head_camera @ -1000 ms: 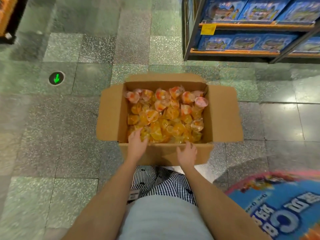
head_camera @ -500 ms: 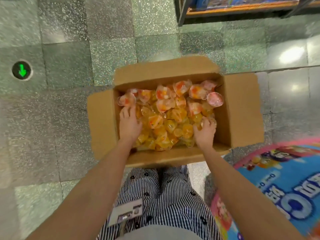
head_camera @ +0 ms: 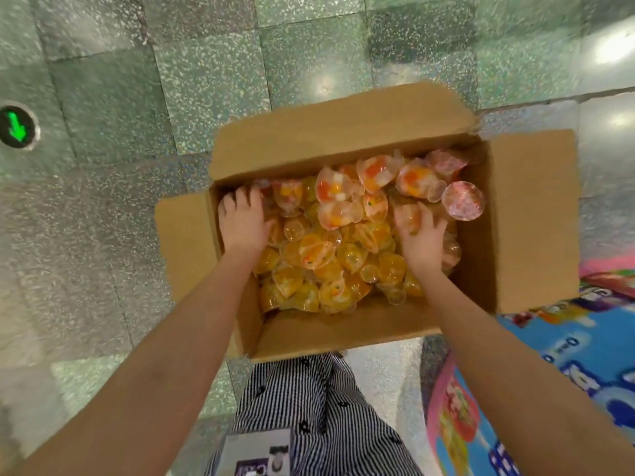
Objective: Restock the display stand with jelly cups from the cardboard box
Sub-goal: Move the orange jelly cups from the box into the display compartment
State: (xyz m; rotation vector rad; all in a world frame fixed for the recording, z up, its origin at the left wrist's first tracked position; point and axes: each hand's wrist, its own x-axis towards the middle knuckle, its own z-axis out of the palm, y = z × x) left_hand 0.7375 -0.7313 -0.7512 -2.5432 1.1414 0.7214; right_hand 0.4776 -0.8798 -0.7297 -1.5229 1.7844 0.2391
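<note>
Cardboard box [head_camera: 374, 132] sits open on the speckled floor [head_camera: 113, 207], all flaps folded out, right in front of the person's striped clothing [head_camera: 309, 407]. It's filled w/ a loose heap of jelly cups [head_camera: 330, 252]: mostly orange/yellow in the near half, paler red-and-white ones piled toward the far side.

Both forearms reach down & forward into the box, well apart, one per side.

L hand [head_camera: 242, 225] is by the box's left wall, palm down on the cups. Fingers are spread & point to the far left corner, tips dipping in among the cups there. No cup is plainly gripped; it rests on the heap.

R hand [head_camera: 421, 238] is right of centre, palm down, wrist low over the pile. Its fingers [head_camera: 414, 219] bend against a pale red cup [head_camera: 405, 214]. Too blurred to tell if it's pinched or only touched.

A pink-lidded cup [head_camera: 462, 201] leans near the right wall, just beyond the R hand.

Elsewhere: round green arrow marker [head_camera: 17, 127] set in the floor at far left, a blue & pink printed panel [head_camera: 567, 365] at lower right beside the box, and a badge [head_camera: 261, 455] at the bottom edge.
</note>
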